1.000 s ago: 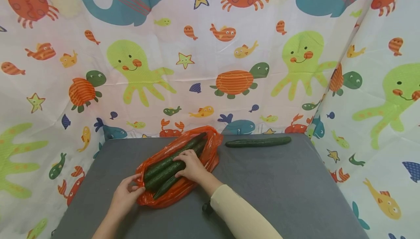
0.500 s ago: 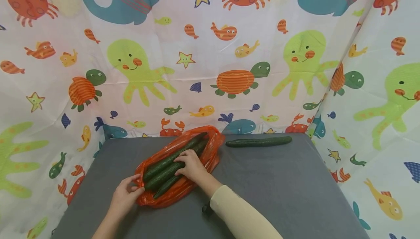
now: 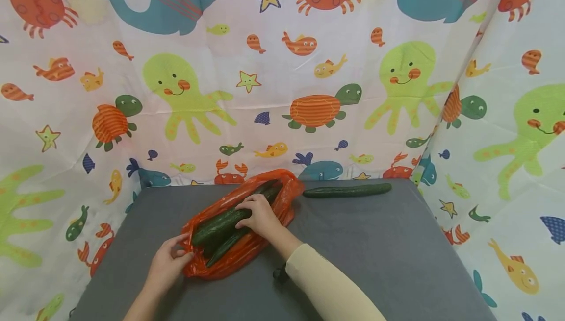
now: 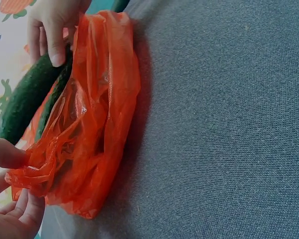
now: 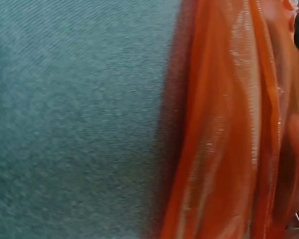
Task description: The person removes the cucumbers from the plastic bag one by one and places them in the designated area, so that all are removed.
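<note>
In the head view, the orange bag (image 3: 240, 260) lies at about 7 o'clock from the centre, on the grey table (image 3: 379, 252), with its mouth open. The left hand (image 3: 169, 262) sits at the bag's 8 o'clock end, thumb and fingers pinching the gathered rim. The right hand (image 3: 261, 218) reaches over the bag from 5 o'clock, thumb and fingers pinching the held cucumber (image 3: 216, 227) around its upper part. That cucumber slants from 1 o'clock down to 7 o'clock across the bag's mouth. The pictures do not show whether it touches the other cucumbers under it.

A thinner cucumber (image 3: 225, 252) lies in the bag on the 5 o'clock side of the held cucumber, and dark green ends (image 3: 270, 187) show at the bag's 1 o'clock end. Another cucumber (image 3: 348, 190) lies on the table between 2 and 3 o'clock from the bag, near the back edge. A small dark object (image 3: 279, 275), partly hidden by the pale sleeve (image 3: 331, 282), is at 5 o'clock from the bag, too unclear to name. Behind the table, at 12 o'clock, hangs a white curtain (image 3: 388, 149) printed with sea animals.
</note>
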Tool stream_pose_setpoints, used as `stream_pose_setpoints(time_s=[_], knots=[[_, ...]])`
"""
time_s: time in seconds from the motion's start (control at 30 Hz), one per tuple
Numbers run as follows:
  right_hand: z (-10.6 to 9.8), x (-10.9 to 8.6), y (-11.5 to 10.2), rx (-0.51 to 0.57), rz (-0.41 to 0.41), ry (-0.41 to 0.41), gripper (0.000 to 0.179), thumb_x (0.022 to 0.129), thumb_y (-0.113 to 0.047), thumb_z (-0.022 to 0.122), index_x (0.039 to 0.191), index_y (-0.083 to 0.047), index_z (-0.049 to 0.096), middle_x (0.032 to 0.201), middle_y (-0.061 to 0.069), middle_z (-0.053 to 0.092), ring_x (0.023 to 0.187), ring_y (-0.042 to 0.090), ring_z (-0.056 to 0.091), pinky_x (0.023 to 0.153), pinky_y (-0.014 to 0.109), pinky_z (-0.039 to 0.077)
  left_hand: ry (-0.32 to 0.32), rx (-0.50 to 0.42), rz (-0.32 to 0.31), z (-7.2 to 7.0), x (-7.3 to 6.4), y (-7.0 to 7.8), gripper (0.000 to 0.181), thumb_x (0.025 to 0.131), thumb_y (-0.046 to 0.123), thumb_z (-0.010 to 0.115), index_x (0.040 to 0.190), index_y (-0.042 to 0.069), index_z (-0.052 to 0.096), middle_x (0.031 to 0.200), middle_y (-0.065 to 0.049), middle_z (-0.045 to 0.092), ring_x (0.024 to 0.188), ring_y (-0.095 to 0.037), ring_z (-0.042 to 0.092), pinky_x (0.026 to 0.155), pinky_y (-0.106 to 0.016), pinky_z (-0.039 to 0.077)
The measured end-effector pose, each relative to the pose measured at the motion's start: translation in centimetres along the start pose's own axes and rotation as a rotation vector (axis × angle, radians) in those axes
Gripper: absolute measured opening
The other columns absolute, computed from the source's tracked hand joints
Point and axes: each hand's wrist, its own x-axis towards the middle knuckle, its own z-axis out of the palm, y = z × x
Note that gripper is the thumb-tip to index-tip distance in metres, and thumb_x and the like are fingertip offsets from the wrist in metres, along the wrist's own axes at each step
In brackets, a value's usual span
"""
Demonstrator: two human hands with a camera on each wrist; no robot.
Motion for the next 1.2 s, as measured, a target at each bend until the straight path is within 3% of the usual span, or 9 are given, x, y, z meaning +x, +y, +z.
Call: stream_pose_setpoints(time_s=[0.23, 0.4, 0.67, 0.9, 1.2], knots=[[-0.6, -0.1, -1.4, 0.069, 0.030, 0.018, 0.042, 0.074, -0.032, 0.089, 0.115, -0.025, 0.078, 0.122, -0.001, 0.061, 0.121, 0.021, 0.052, 0.101, 0.039, 0.049, -0.010, 0.008, -0.012, 0.1, -0.1, 0.0, 0.061, 0.092, 0.023, 0.072, 0.147, 0.009, 0.050, 0.154, -0.022, 0.037, 0.121, -0.041, 0.058, 0.074, -0.037, 0.057], [-0.9, -0.2, -2.6, 0.104, -0.003, 0.026, 0.044, 0.074, -0.029, 0.089, 0.116, -0.023, 0.078, 0.121, -0.001, 0.061, 0.123, 0.021, 0.050, 0.103, 0.040, 0.047, -0.011, -0.002, -0.009, 0.1, -0.2, 0.1, 0.064, 0.092, 0.025, 0.072, 0.148, 0.005, 0.046, 0.153, -0.023, 0.039, 0.124, -0.044, 0.055, 0.079, -0.041, 0.057], [-1.6, -0.1, -4.4, 0.063, -0.024, 0.039, 0.043, 0.074, -0.033, 0.089, 0.115, -0.027, 0.078, 0.121, -0.003, 0.062, 0.119, 0.018, 0.051, 0.101, 0.034, 0.048, -0.010, 0.001, -0.004, 0.3, -0.1, -0.1, 0.067, 0.091, 0.027, 0.073, 0.146, 0.000, 0.045, 0.149, -0.028, 0.042, 0.125, -0.049, 0.055, 0.087, -0.049, 0.056], [-2.4, -0.3, -5.9, 0.040, -0.025, 0.026, 0.043, 0.075, -0.031, 0.088, 0.116, -0.025, 0.078, 0.123, -0.002, 0.060, 0.122, 0.018, 0.050, 0.099, 0.031, 0.050, 0.015, 0.017, 0.010, 0.4, -0.2, -0.1, 0.069, 0.089, 0.026, 0.074, 0.143, -0.004, 0.043, 0.141, -0.033, 0.050, 0.118, -0.048, 0.059, 0.082, -0.048, 0.057], [-3.5, -0.7, -6.9, 0.015, -0.080, 0.082, 0.043, 0.075, -0.030, 0.089, 0.116, -0.022, 0.078, 0.117, -0.003, 0.058, 0.117, 0.017, 0.049, 0.100, 0.028, 0.047, 0.035, -0.001, 0.058, 0.6, -0.1, -0.2, 0.066, 0.090, 0.021, 0.074, 0.147, 0.006, 0.046, 0.147, -0.025, 0.047, 0.116, -0.043, 0.063, 0.075, -0.039, 0.057]])
